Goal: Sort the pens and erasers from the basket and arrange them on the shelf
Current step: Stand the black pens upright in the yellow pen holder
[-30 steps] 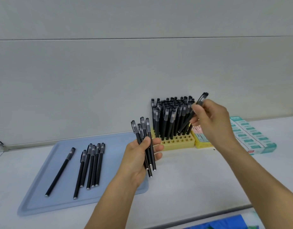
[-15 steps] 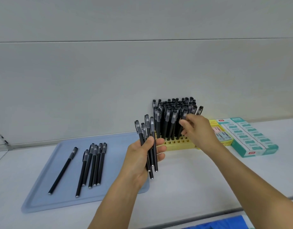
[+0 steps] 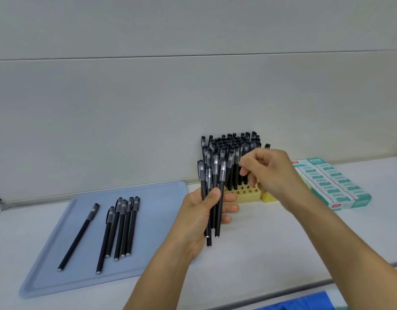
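1. Head view: yellow pen rack [image 3: 242, 194] stands on the white shelf [image 3: 282, 238] against the wall, packed with upright black pens [image 3: 230, 157]; front holes bare.
2. Blue tray [image 3: 161, 198] at left holds six loose pens [image 3: 120, 229] lying flat, one set apart from a bunch of five.
3. Teal eraser boxes [image 3: 331, 182] lie right of the rack, side by side.
4. Left hand [image 3: 199, 220] grips a bundle of pens [image 3: 212, 198] upright, thumb across them, just before the rack.
5. Right hand [image 3: 269, 173] hovers at the racked pens, fingers curled; whether it pinches one, cannot tell.
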Motion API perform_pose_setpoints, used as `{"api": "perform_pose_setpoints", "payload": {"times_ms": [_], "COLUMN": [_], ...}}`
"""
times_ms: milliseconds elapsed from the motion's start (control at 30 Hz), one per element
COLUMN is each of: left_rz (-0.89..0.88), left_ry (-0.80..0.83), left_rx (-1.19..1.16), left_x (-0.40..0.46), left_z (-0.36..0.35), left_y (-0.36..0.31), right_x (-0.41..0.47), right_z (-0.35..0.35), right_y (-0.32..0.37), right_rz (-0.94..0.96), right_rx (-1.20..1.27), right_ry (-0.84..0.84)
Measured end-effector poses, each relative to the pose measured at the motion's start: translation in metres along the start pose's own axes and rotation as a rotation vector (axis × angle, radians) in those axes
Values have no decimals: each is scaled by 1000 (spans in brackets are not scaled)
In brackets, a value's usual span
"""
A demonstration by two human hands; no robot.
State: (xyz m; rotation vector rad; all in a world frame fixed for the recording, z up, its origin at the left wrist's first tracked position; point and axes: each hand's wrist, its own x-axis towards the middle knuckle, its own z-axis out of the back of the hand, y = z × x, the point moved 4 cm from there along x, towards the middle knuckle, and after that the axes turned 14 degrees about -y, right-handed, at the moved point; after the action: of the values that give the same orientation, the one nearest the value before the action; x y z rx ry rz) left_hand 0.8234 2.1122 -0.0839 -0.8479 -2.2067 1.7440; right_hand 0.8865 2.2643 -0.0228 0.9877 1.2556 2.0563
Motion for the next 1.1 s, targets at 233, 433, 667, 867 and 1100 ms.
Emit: {"api": "perform_pose_setpoints", "payload": {"times_ms": [233,433,667,867,1100], "left_rz": [-51,29,55,41,29], "left_ry": [32,-129,-116,-87,17], "left_rx": [61,-83,-103,-87,-45], "left_x": [-3,4,2,2,-1], "left_z": [-7,13,11,8,3], "left_y": [2,2,7,7,8], "right_x": [-7,16,21,23,8], "right_z": [-11,31,18,3,19], "right_y": [-5,-2,-23,-32,-22], "right_rz": [-32,204,290,275,223], "right_rx": [-17,-102,-222,-324,-258], "right_ry": [109,-350,-303,-170,-263]}}
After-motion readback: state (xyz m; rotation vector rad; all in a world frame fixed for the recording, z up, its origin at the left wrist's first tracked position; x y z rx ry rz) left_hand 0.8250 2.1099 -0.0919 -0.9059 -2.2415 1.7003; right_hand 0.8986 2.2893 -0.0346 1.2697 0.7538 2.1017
